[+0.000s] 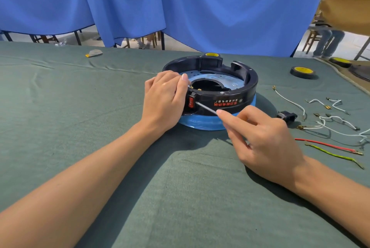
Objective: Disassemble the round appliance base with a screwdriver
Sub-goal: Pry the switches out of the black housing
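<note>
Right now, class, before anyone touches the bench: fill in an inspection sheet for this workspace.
Surface: wrinkled green cloth.
Job's things: round base, black, on a blue ring; screwdriver tip at its red switch.
Clutter: tape roll, black connector, grey scrap.
Grippers: left hand grips the base rim; right hand pinches the screwdriver shaft.
Cables: loose white wires, red wire, yellow-green wire, right of the base.
Surroundings: blue curtain; chair legs beyond.

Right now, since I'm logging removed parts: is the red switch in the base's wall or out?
In. The red switch sits in the black base wall, screwdriver tip at its edge.
</note>
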Available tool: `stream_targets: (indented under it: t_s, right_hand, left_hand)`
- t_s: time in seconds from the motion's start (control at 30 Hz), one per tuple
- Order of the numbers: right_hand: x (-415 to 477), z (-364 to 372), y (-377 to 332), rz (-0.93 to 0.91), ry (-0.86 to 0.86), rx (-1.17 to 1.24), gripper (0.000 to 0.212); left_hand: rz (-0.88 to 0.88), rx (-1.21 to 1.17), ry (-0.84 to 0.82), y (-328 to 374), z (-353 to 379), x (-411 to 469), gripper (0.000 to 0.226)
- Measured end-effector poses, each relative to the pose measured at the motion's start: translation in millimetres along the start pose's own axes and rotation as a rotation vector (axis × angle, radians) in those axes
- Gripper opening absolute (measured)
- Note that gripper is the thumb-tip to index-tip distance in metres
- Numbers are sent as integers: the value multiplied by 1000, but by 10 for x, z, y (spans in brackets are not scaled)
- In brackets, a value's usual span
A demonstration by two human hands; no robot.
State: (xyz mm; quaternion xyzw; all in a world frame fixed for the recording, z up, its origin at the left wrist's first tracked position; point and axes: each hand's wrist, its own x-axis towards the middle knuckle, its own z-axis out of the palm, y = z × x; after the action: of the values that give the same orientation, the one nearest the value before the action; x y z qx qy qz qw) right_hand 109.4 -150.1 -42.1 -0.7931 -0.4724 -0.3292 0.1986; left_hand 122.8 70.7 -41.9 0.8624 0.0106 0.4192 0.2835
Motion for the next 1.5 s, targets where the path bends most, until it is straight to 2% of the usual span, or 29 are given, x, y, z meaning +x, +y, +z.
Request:
stream_targets:
  t_s: [0.2,0.4,0.47,0.57,0.67,0.8,0.93,1.03,1.1,1.23,1.37,1.5]
  right_hand:
    - [1,-15,-77,41,-63,-5,32]
    - [189,-115,-76,133,-84,102,20]
    - [241,-110,0,347,-98,307,20]
    - [247,-23,148,727,-231,802,23]
    - [268,-6,219,886,-301,1060,24]
    - [251,4,190,885,-249,1088,23]
    - [132,-7,-21,610,-80,519,21]
    - [89,3,-120,523,12,385,19]
    - [119,21,-93,615,-42,480,21]
    - [228,22,32,880,-142,972,26]
    - [263,21,100,870,-224,1003,20]
    - [255,5,111,873,-226,1054,22]
  left_hand:
    - [-18,-13,-4,10,15,-10,50]
    - [-27,-19,-17,2,20,-3,50]
    - [-37,-39,-21,5,19,4,49]
    - [-44,-67,-25,7,11,2,47]
    - [-48,-75,-31,20,4,2,46]
    - [-54,-74,-45,22,-6,6,46]
    - [-41,-71,-43,20,-11,-2,47]
    - [-49,-69,-44,22,-9,-1,48]
    - [-47,-76,-42,16,-9,-2,48]
    - [-53,-95,-36,15,-18,0,47]
    - [-49,-119,-27,10,-37,-4,46]
    - [-41,-92,-26,9,-33,-10,47]
